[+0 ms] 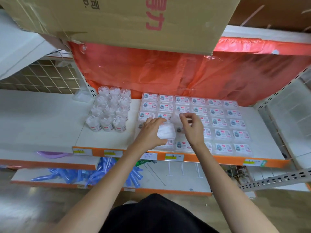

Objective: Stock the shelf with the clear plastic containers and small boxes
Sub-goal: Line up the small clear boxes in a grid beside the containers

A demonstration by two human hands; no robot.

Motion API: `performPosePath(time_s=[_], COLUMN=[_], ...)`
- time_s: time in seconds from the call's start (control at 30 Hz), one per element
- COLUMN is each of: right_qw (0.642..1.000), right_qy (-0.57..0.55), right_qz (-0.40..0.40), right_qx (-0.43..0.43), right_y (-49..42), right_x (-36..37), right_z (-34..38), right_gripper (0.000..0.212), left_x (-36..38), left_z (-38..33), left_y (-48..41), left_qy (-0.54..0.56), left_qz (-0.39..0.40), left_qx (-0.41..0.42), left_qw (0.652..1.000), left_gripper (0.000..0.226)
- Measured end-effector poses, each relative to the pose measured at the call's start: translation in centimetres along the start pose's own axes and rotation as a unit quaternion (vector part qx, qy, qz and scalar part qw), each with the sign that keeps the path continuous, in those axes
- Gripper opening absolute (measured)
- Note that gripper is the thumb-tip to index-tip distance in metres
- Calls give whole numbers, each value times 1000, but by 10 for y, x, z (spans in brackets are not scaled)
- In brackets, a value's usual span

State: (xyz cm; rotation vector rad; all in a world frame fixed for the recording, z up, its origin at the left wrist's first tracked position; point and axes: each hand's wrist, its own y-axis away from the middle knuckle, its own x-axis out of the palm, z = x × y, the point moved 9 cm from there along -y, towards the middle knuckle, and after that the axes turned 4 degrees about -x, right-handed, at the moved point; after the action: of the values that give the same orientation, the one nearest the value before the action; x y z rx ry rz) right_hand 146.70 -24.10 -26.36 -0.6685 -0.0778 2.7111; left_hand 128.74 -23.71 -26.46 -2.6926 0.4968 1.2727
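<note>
The person's dark clothing (156,214) fills the near edge, both forearms reaching out over the shelf (107,140). The left hand (149,133) has fingers and thumb curled round a small box (166,132), held just above the near-left part of the block of boxes. The right hand (193,128) is just to the right of it, fingertips (182,116) pinching a clear scrap (175,117) at the box's far corner; whether that is film or a lid is too blurred to tell. To do this step well, the left hand should probably keep the box level while the right frees the scrap, then set the box label up, square with the rows of boxes (222,121); the slot itself is hidden under the hands. Farther left stands a cluster of round containers (109,113); behind hangs an orange sheet (168,73), with a carton (117,19) above.
</note>
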Motion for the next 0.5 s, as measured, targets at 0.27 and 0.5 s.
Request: performPosePath(time_s=[0.27,0.5], right_qw=[959,961], right_qy=[-159,-233], right_qz=[137,87], right_qx=[189,123], right_y=[38,41], right_x=[1,-18], right_z=[-42,-43], right_gripper=[23,23], left_x=[25,26], left_z=[-33,-11], left_y=[2,6], left_qy=[27,184], left_qz=[-9,-18], left_qx=[23,-153], left_qw=[999,971], left_gripper=[73,72])
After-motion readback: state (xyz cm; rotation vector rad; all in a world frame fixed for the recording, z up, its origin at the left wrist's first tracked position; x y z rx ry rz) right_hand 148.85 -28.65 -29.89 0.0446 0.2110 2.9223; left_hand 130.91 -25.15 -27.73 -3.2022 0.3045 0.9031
